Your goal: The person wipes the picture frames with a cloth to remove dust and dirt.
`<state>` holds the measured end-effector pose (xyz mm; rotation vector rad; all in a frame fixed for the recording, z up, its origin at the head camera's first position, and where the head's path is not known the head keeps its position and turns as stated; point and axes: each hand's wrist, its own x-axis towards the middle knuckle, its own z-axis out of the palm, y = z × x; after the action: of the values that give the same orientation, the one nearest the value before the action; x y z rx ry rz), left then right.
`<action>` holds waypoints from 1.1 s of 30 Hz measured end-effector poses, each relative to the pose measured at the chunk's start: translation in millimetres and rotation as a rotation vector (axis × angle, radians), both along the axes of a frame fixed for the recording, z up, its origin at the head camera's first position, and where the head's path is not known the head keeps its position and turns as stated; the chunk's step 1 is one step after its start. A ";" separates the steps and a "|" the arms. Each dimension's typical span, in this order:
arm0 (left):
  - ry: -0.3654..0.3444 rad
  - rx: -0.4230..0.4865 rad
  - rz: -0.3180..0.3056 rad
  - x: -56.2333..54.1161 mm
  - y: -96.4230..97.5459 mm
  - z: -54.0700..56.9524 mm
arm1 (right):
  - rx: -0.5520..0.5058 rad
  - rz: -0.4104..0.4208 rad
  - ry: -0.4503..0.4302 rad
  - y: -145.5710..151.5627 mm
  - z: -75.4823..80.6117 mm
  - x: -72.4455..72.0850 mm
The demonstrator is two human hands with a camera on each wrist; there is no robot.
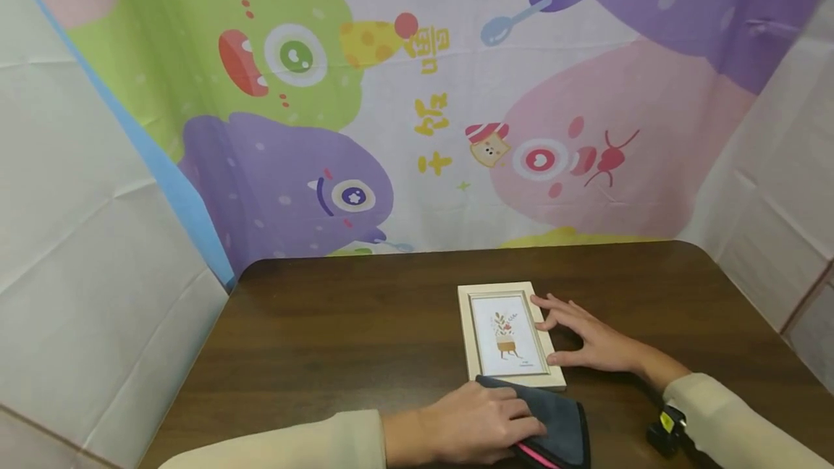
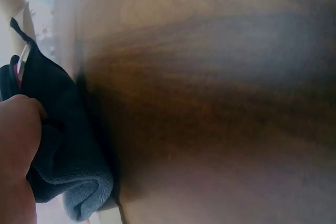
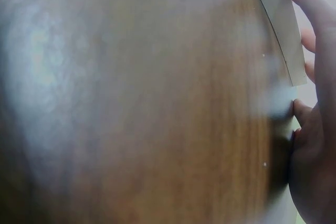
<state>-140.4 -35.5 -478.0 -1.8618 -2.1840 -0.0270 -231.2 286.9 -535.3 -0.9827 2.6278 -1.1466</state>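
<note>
Two hand positions, lower right of centre: left hand clamped on dark-grey, black-edged fabric piece; right hand, fingers apart, touching right edge of cream rectangular picture frame on brown wood-grain counter. Apparent step: bracing frame, possibly for wiping. Next: presumably hold brace, press fabric. Legible: yellow Chinese characters, upper centre; frame's small print unreadable.

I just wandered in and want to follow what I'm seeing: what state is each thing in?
Picture frame: on the table, picture side up.
Cloth: folded, at the frame's near edge.
Left hand: gripping the cloth.
Right hand: touching the frame's right edge.
Patterned curtain: hanging, lightly creased.
</note>
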 end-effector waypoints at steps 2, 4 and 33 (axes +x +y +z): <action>-0.017 -0.029 0.001 1.2 2.1 -2.9 | 0.001 -0.001 -0.004 0.4 0.2 -0.2; -0.040 -0.053 0.004 2.2 3.5 -4.2 | 0.004 -0.005 -0.006 0.2 0.3 -0.1; 0.072 -0.342 -0.010 17.9 6.3 -4.1 | 0.002 -0.002 -0.018 -1.3 -0.1 0.5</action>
<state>-122.4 -29.2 -482.2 -2.0095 -2.2397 0.4305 -230.7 285.6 -535.3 -0.9651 2.6156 -1.1472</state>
